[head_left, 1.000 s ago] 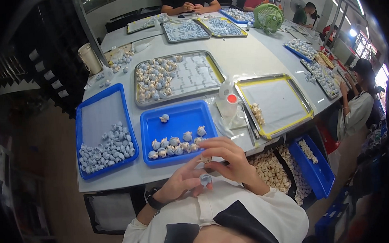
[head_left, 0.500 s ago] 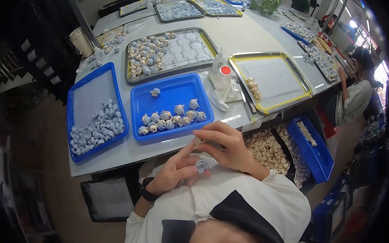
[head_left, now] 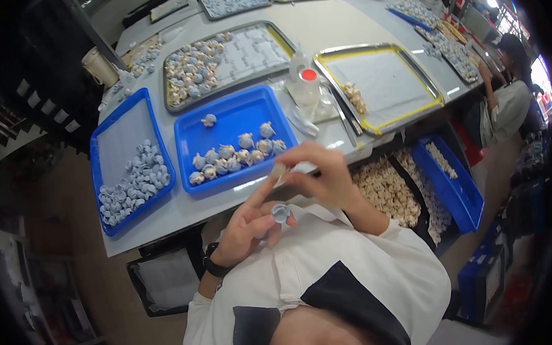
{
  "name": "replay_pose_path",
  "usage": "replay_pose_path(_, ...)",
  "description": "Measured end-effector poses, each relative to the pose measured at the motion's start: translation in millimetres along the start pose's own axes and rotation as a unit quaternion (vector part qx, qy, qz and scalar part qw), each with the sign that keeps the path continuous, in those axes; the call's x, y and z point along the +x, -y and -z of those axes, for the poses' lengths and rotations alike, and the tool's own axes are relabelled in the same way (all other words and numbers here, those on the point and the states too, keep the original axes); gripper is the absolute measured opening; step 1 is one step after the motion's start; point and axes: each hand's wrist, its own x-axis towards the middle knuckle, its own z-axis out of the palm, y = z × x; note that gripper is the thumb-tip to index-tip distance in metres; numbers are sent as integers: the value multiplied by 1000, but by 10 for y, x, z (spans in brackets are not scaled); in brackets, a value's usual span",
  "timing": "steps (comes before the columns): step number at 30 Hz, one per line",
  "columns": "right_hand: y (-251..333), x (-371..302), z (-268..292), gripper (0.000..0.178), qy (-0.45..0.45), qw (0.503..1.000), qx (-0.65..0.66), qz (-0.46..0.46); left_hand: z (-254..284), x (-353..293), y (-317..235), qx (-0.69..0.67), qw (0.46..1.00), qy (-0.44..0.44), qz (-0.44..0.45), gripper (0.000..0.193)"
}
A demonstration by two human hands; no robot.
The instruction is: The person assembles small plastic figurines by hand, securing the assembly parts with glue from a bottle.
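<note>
Just in front of my chest, my left hand (head_left: 245, 233) holds a small grey-blue cup-shaped shell (head_left: 280, 213) between thumb and fingers, its hollow side facing up. My right hand (head_left: 326, 173) pinches a small cream piece (head_left: 280, 173) above it, close to the left index fingertip; the piece is partly hidden and blurred. Beyond my hands lies a blue tray (head_left: 189, 124) with several grey-blue and cream assembled pieces (head_left: 226, 151) gathered mostly along its near side. To its left, another blue tray (head_left: 94, 157) carries a heap of grey-blue shells (head_left: 136, 186).
Behind sits a metal tray (head_left: 171, 103) of assembled pieces. A red-capped bottle (head_left: 309, 86) stands beside a yellow-edged metal tray (head_left: 404, 119) with cream pieces. Below the table edge at right are a bin of cream pieces (head_left: 386, 192) and a blue tray (head_left: 461, 194). A co-worker (head_left: 513, 104) is at far right.
The view has shifted, so the table sits slightly higher and further left. Both hands keep hold of their pieces; the shell's hollow now faces up more plainly.
</note>
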Motion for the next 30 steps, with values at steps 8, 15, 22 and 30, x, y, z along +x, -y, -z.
replay_pose_path(8,-686,146,806,27,-268,954,-109,-77,106,-27,102,-1,1000,-11,3,30)
replay_pose_path(15,-899,305,803,22,-127,966,-224,-25,165,-12,114,-32,998,-47,-24,32)
replay_pose_path(22,-931,339,772,22,-81,957,-279,-2,224,-6,145,-49,998,-30,-19,32)
replay_pose_path(30,-989,366,784,21,-62,949,-307,27,254,9,162,-62,997,-42,-5,32)
